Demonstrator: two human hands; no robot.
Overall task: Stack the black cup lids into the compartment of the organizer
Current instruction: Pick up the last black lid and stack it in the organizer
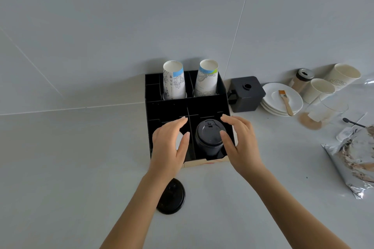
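A black organizer (168,105) is sitting on a pale grey bench (70,157), backed against a grey tiled wall. In its front right compartment a stack of black lids (208,137) is standing upright, rising above the compartment's walls. The right hand (240,143) is hovering just beside the stack on its right side, fingers (226,121) spread apart and curved toward the top lid, with the thumb tip lying at the lid's edge; whether it is actually pressing cannot be told. The left hand (170,143) is hanging over the front left compartment, fingers apart and holding nothing, with something white showing beneath the palm. One more lid (172,198) is lying flat on the bench in front of the organizer, partly hidden by the left forearm. Two printed paper cups (174,81) are standing upside down in the organizer's rear slots. To the right of the organizer are sitting a small black box (245,95), a pile of white saucers (283,97) with a brush (285,101) lying on top, plain paper cups (344,75), a brown shaker (301,81), and a crumpled foil bag (352,159) near the right edge.
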